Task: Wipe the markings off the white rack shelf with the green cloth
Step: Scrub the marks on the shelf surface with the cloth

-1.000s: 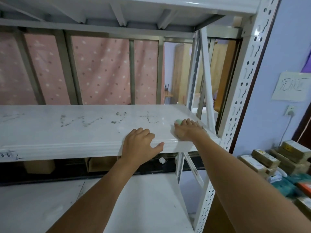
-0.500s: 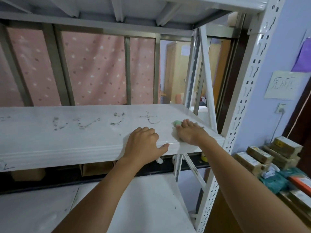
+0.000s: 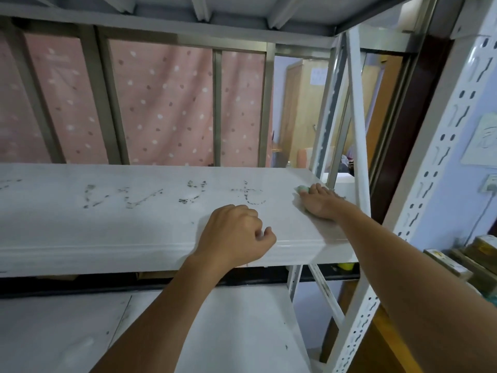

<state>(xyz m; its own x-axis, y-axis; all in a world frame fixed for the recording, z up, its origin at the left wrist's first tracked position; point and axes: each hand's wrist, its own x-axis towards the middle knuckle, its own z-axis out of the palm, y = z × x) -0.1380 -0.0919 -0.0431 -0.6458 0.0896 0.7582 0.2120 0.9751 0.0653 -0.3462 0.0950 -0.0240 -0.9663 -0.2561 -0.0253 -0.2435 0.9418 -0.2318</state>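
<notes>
The white rack shelf (image 3: 80, 232) runs across the view at chest height. Dark smudged markings (image 3: 250, 195) sit along its middle, with more marks (image 3: 121, 196) further left. My right hand (image 3: 320, 203) lies flat near the shelf's right end, fingers straight, pressing the green cloth (image 3: 301, 188). Only a small bit of the cloth shows past the fingertips, just right of the nearest marking. My left hand (image 3: 234, 232) rests on the shelf's front edge with its fingers curled under, holding nothing.
The rack's perforated white post (image 3: 430, 189) and a diagonal brace (image 3: 357, 130) stand right beside my right hand. Another shelf is close overhead, and a lower shelf (image 3: 215, 332) lies beneath. A pink dotted curtain (image 3: 161, 103) hangs behind. Stacked boxes (image 3: 451, 262) sit at the right.
My left hand's fingers have curled in from lying flat on the shelf edge. My right hand has slid the cloth slightly farther back. The view has moved closer.
</notes>
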